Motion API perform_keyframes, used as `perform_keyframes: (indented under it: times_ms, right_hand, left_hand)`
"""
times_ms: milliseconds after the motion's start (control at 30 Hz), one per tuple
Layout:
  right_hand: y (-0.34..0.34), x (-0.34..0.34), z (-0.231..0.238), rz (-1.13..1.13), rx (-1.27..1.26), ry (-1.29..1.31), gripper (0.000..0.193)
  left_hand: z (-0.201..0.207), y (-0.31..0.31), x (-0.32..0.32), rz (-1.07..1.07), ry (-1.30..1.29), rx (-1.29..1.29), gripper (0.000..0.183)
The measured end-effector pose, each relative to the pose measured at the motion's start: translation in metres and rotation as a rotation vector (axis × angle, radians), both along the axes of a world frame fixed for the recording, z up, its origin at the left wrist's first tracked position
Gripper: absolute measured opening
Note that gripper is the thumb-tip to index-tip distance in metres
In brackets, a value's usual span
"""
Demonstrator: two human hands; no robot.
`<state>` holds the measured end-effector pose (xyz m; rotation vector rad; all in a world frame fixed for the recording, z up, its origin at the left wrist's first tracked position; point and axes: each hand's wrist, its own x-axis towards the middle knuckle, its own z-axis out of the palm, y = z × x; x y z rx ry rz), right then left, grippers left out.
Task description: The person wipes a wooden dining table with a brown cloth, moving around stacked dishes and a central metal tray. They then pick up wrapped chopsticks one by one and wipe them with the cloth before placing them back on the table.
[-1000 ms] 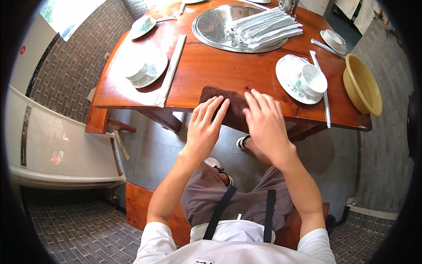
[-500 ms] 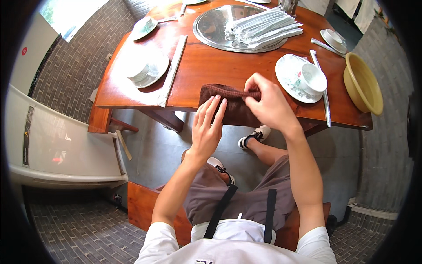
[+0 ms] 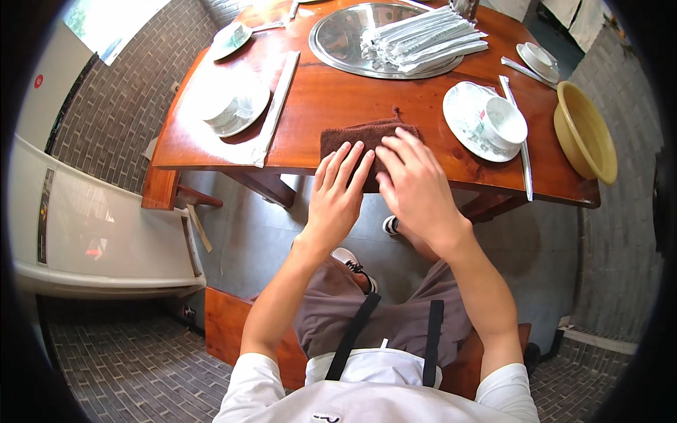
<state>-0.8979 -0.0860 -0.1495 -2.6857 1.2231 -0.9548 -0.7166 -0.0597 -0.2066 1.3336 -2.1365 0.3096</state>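
Note:
A folded brown cloth (image 3: 367,132) lies at the near edge of the wooden table (image 3: 352,102), with a small loop or tail sticking up from its far side. My left hand (image 3: 334,201) rests on the left part of the cloth, fingers stretched out and slightly spread. Over the cloth's right part lies my right hand (image 3: 417,190), its fingers apart and holding nothing. Both hands cover much of the cloth, and its near part, by the table edge, is mostly hidden.
To the right stand a plate (image 3: 460,127) with a bowl (image 3: 503,120), wrapped chopsticks (image 3: 525,166) and a yellow basin (image 3: 587,137). At left, another plate (image 3: 257,113) sits beside a wrapped strip (image 3: 278,106). A metal tray (image 3: 335,42) farther back bears several wrapped packets (image 3: 423,42).
My right hand has let go of the cloth's far right edge and come back toward me, now spread over it. The left hand stays on the cloth, which looks flatter.

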Motion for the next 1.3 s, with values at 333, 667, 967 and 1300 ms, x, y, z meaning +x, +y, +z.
perform_keyframes:
  times_ms: [333, 667, 967, 1300]
  right_hand:
    - [-0.002, 0.000, -0.039, -0.079, -0.147, 0.075, 0.044]
    - [0.011, -0.047, -0.040, -0.120, -0.140, 0.031, 0.045]
    - [0.028, -0.093, -0.036, -0.164, -0.106, 0.026, 0.054]
    - [0.020, -0.067, -0.027, -0.089, -0.112, 0.129, 0.049]
  left_hand:
    - [0.012, 0.000, -0.004, 0.016, 0.026, -0.013, 0.050]
    - [0.013, -0.001, -0.049, -0.042, 0.046, 0.000, 0.051]
    - [0.009, -0.006, -0.092, -0.134, 0.062, -0.067, 0.053]
    - [0.006, -0.006, -0.060, -0.113, 0.058, -0.056, 0.051]
